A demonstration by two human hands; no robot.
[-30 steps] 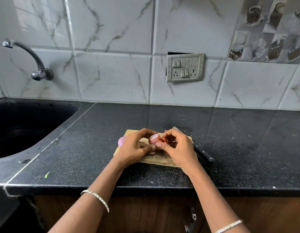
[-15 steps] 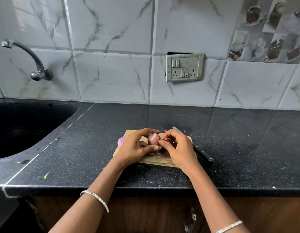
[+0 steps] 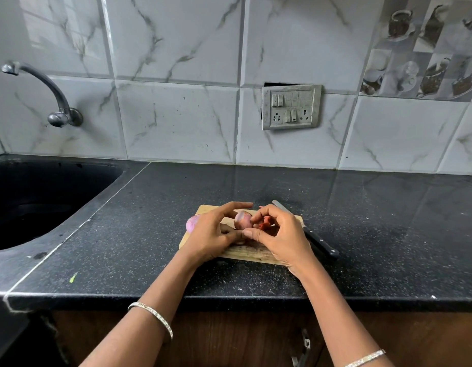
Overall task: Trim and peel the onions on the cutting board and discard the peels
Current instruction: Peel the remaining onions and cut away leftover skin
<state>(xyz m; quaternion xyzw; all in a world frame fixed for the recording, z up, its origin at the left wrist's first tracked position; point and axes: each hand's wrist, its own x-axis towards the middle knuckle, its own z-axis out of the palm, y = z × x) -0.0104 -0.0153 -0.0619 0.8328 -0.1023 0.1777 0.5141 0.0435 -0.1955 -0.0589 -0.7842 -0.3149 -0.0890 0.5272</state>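
Onion (image 3: 242,220): half peeled, gripped by left hand (image 3: 213,234)
Right hand (image 3: 278,235): pinching skin (image 3: 265,221)
Left over: second onion (image 3: 192,222), discarding

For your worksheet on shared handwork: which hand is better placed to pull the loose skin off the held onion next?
Probably the right hand: it already pinches the reddish peel, while the left hand steadies the onion.

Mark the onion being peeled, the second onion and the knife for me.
Onion being peeled (image 3: 242,220): head view, on its bare pale side between the fingers.
Second onion (image 3: 192,223): head view, on its exposed left edge.
Knife (image 3: 319,241): head view, on the black handle.
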